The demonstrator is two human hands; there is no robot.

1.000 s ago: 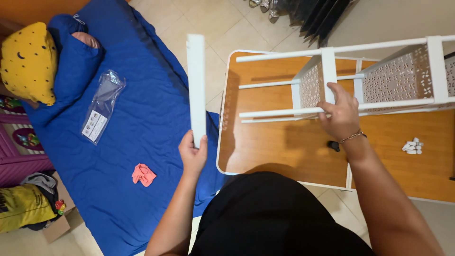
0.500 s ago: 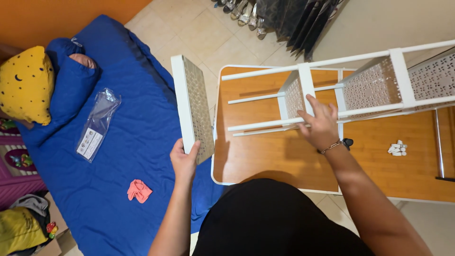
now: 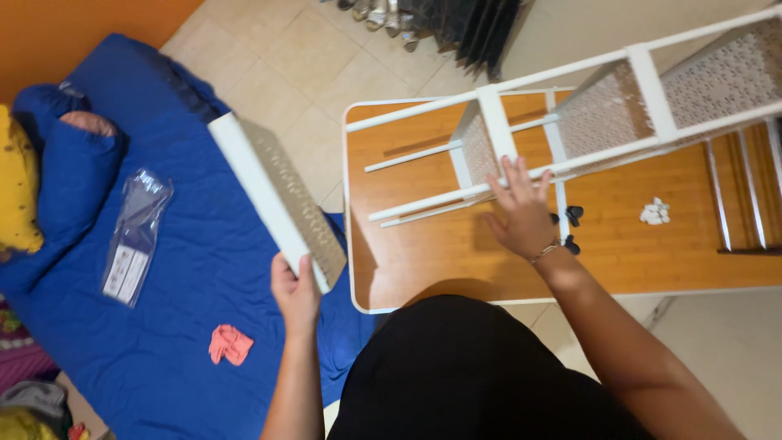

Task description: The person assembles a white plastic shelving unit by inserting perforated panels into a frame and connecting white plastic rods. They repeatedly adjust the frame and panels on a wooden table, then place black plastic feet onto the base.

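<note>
Head view, looking straight down. Left hand (image 3: 295, 289) grasps the near end of a white perforated shelf panel (image 3: 277, 200), fingers curled over its edge; the panel slants up and away to the left, held in the air above the edge of a blue mattress (image 3: 187, 326) and the tiled floor (image 3: 301, 73), clear of the table. Right hand (image 3: 521, 213) lies open, fingers spread, pressed on a lower rail of a white shelf frame (image 3: 570, 122) that lies on its side across a wooden table (image 3: 440, 261) with a white rim. The frame's rails run from the table's left part out past its upper right corner; perforated panels are already seated between the rails further right. A bracelet shows at the right wrist. Just beside the right hand, on the table top, lie small black parts (image 3: 573, 216); farther right, apart from them, a cluster of small white parts (image 3: 654, 211). On the mattress lie a clear plastic bag (image 3: 134, 236) with a paper slip inside and, nearer the person, a small pink scrap (image 3: 230, 343). A yellow cushion (image 3: 18, 187) sits at the mattress's left edge. Dark slatted objects (image 3: 472, 24) stand on the floor at the top.
</note>
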